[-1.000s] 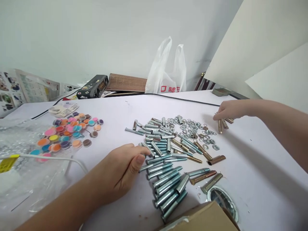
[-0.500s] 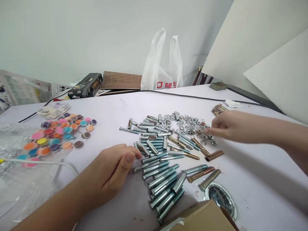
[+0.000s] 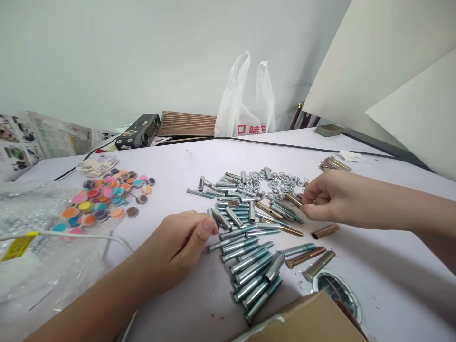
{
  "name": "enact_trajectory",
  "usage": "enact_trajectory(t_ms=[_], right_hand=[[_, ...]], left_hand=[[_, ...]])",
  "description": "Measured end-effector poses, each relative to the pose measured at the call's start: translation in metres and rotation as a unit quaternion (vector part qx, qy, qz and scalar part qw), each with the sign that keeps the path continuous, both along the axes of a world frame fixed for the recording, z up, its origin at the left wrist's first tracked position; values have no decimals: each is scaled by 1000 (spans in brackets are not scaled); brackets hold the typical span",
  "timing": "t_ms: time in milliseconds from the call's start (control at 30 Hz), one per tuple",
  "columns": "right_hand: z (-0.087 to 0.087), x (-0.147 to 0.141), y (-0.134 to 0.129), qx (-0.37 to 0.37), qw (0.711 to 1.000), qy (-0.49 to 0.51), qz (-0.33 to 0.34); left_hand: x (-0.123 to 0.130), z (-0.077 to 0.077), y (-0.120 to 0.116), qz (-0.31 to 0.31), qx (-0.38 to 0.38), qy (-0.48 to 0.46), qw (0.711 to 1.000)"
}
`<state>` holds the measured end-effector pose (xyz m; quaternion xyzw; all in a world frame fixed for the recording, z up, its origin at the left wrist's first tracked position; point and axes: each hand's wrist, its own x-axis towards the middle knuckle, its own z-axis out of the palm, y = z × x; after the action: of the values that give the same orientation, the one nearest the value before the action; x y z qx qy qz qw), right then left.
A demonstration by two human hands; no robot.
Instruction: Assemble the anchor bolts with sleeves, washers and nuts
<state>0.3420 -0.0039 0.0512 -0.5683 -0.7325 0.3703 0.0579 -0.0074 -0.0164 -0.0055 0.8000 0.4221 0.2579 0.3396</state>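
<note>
Near the white table's (image 3: 167, 190) left edge, colourful round caps (image 3: 101, 194) lie beside clear plastic (image 3: 17, 199). The left hand (image 3: 185, 242) is loosely curled against a mid-table heap of silvery bolts (image 3: 237, 232); whether it holds anything cannot be told. Rightward, behind the heap, lie washers (image 3: 285, 183). The right hand (image 3: 320, 202) pinches a brass-coloured sleeve (image 3: 295, 200); more brass-coloured pieces (image 3: 335, 164) lie toward the far edge.

Left hand (image 3: 180, 249) and right hand (image 3: 329, 197) are both totally bare, forearms (image 3: 103, 299) uncovered too, as far up as they show tbh.
</note>
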Motion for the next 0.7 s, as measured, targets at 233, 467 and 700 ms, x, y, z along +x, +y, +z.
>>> enact_trajectory(t_ms=[233, 467, 700], right_hand=[[-6, -108, -12, 21, 977, 182, 105], [-18, -103, -13, 117, 964, 194, 141], [-15, -40, 0, 198, 968, 27, 153]], left_hand=[[7, 8, -5, 20, -104, -133, 985], [10, 10, -9, 58, -86, -156, 982], [13, 9, -14, 15, 32, -57, 998]])
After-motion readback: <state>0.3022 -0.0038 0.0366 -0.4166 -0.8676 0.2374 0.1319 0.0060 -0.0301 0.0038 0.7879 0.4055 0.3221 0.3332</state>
